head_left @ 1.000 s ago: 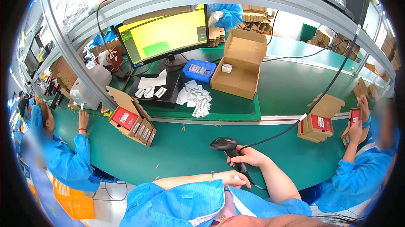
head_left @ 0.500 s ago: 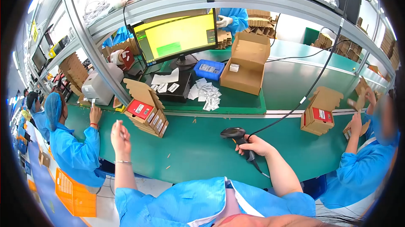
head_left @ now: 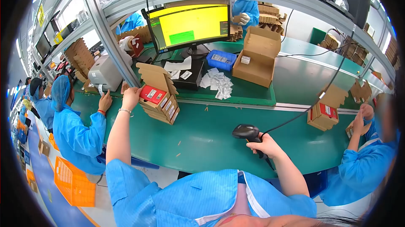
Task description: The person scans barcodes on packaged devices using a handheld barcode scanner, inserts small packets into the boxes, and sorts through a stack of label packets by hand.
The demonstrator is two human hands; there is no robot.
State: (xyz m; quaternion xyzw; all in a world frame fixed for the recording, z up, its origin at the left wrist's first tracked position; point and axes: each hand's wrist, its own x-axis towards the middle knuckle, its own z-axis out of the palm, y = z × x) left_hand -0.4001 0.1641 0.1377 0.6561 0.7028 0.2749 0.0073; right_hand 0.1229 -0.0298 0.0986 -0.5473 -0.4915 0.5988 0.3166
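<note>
The right grip [head_left: 264, 146] is wrapped around the handle of the scanner [head_left: 247, 132], a matte black plastic thing with a rounded head, held above the tabletop [head_left: 211, 151]. A thin black cable [head_left: 291, 119] runs from it up to the frame [head_left: 101, 32]. The left grip [head_left: 131, 98] is at the left edge of the boxes [head_left: 160, 112]; whether its fingers clasp the cardboard or merely touch it, I cannot tell. A thin bracelet [head_left: 125, 111] circles that wrist.

The boxes are plain brown cardboard, piled on the tabletop with a wavy-edged flap raised at the back. A smooth red box [head_left: 153, 94] with a white label shows in the top one.

The tabletop is smooth, slightly glossy green, with small tan slivers [head_left: 179, 143] on it. Behind, on a green board [head_left: 253, 96], lie loose white labels [head_left: 219, 83], a blue plastic tray [head_left: 218, 65], a flat black case [head_left: 187, 82] and a carton [head_left: 252, 76] with its lid up. A monitor [head_left: 190, 20] glows yellow and green.

The frame is ribbed grey metal. Left of it sits a rounded pale printer [head_left: 106, 73]. Co-workers in blue smocks sit at either side; an orange perforated basket [head_left: 78, 187] stands on the floor at left.
</note>
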